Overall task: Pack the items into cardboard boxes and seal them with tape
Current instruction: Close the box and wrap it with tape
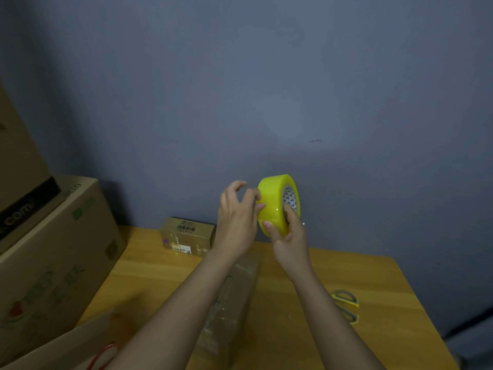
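Wooden table (280, 289) against blue wall (240, 76); right hand (288, 236) grips tape roll (274, 204), left hand (237, 217) seemingly picking it.

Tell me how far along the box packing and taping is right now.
Done, it seems: a small box at the table's back edge looks wrapped in tape. In hand: the right hand grips the yellow tape roll in the air while the left hand's fingertips pick at its surface. Left: taping the long box under the forearms. Scissors lie untouched on the right.
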### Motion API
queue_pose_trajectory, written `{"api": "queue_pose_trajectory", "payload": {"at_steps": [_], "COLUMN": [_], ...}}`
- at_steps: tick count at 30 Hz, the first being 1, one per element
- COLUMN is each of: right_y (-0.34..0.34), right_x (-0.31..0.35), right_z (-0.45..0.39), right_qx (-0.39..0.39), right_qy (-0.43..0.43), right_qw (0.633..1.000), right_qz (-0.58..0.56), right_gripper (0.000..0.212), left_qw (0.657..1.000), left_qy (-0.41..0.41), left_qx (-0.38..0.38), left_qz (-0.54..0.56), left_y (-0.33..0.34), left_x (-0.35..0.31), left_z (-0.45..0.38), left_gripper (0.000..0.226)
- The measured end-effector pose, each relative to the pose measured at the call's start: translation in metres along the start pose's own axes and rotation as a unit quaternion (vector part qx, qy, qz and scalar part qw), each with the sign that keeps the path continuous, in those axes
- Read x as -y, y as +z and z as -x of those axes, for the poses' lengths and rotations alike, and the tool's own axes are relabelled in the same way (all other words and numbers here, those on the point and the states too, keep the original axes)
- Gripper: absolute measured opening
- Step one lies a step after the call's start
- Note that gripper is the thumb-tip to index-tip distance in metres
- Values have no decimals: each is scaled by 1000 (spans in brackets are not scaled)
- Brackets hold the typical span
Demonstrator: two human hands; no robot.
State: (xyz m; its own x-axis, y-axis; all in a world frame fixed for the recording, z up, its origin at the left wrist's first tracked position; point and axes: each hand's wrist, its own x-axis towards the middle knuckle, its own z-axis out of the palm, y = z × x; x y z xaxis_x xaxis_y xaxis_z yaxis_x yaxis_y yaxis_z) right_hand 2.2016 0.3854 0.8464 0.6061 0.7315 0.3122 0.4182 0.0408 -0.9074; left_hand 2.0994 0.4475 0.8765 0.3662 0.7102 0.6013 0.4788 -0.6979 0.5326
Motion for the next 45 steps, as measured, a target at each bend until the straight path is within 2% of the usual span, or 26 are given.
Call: {"api": "queue_pose_trajectory", "payload": {"at_steps": [5,11,17,22,25,29,34,35,37,38,40,41,45], "right_y": [-2,-7,-6,-11,-10,-10,-12,-13,-18,-20,-23,-23,-21], "right_x": [-1,-1,-1,0,-1,-6,-3,-2,1,2,6,8,11], "right_z": [1,5,7,6,7,10,10,10,10,10,10,10,9], "right_qx": [7,3,1,2,4,1,3,7,25,38,63,74,104], "right_qy": [-1,-9,-6,-27,-33,-30,-8,3,20,24,31,31,27], "right_qw": [1000,1000,1000,1000,999,999,999,998,992,989,984,982,978], "right_qz": [6,9,14,13,15,11,-40,-70,-124,-143,-165,-170,-177], "right_gripper": [55,54,52,47,50,51,50,50,50,49,46,45,44], "left_qw": [1000,1000,999,999,999,999,995,989,950,919,865,843,763], "left_qy": [-2,10,-10,8,20,24,13,-22,-140,-182,-208,-219,-294], "left_qx": [-3,14,13,0,7,20,-7,-5,69,129,227,243,225], "left_qz": [22,4,29,39,34,36,101,146,269,325,397,426,530], "left_y": [5,0,9,11,11,9,9,8,1,-2,-8,-9,-11], "left_x": [1,11,9,8,8,6,1,-2,-6,-7,-11,-13,-22], "left_z": [1,-1,3,2,2,3,6,6,-1,-6,-12,-14,-15], "left_gripper": [11,22,11,11,13,5,10,19,38,36,20,20,23]}}
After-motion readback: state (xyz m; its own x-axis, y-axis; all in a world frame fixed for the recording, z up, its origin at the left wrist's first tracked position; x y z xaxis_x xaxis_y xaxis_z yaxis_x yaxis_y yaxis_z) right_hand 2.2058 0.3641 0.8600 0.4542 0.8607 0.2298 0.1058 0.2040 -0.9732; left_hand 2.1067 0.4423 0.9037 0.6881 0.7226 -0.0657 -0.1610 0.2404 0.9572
